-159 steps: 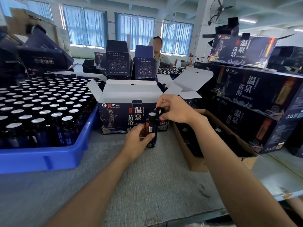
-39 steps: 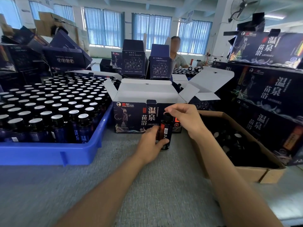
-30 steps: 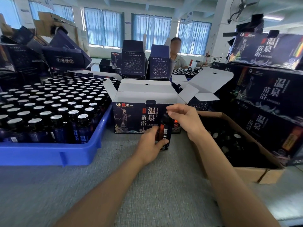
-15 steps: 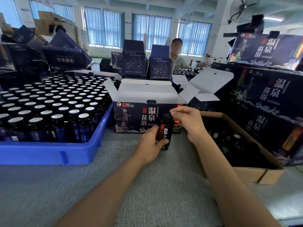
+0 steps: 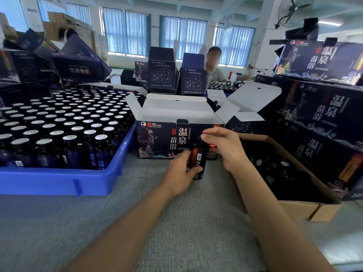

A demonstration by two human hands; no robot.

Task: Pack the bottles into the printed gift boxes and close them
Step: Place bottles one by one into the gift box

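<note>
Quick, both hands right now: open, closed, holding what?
Left hand: grips the upright bottle.
Right hand: at the bottle's top; whether it has a grip there cannot be told.

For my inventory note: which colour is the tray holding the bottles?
The tray is blue; head view.

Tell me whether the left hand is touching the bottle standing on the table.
Touching. The head view shows the left hand with its thumb and fingers wrapped around the bottle.

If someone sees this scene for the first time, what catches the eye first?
The blue tray at the left, packed with silver-capped bottles, stands out first. In the middle, the left hand grips one dark bottle before the open gift box; the right hand is at its top.
</note>
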